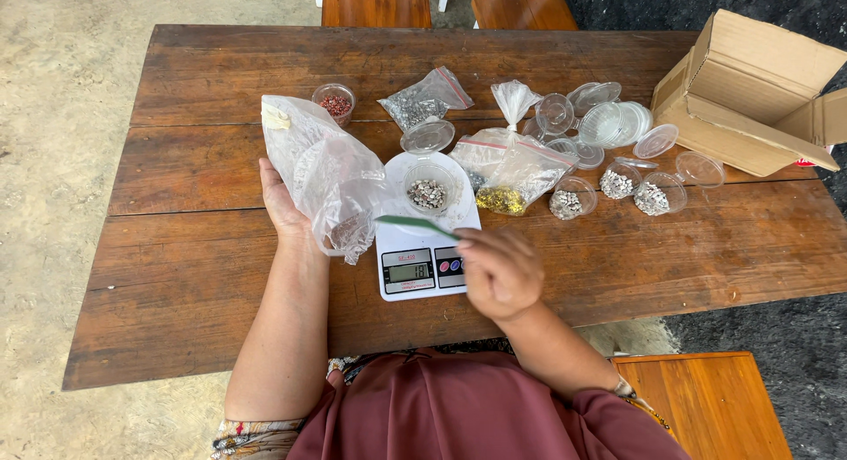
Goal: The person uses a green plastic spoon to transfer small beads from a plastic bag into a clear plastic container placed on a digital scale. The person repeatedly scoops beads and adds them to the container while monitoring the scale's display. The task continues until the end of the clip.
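My left hand (281, 202) holds up a clear plastic bag (325, 173) with small dark pieces at its bottom, just left of a white digital kitchen scale (422, 268). On the scale's round platform sits a small clear cup (429, 188) with grey-brown beads in it. My right hand (498, 270) is closed on a thin green scoop (415, 223), whose tip points left toward the bag's lower part, above the scale.
On the wooden table (203, 248) lie a cup of red beads (335, 101), zip bags of grey (423, 100) and yellow (512, 173) beads, several empty clear cups and lids (609, 120), filled cups (653, 195), and an open cardboard box (750, 94). Chairs stand beyond the far edge.
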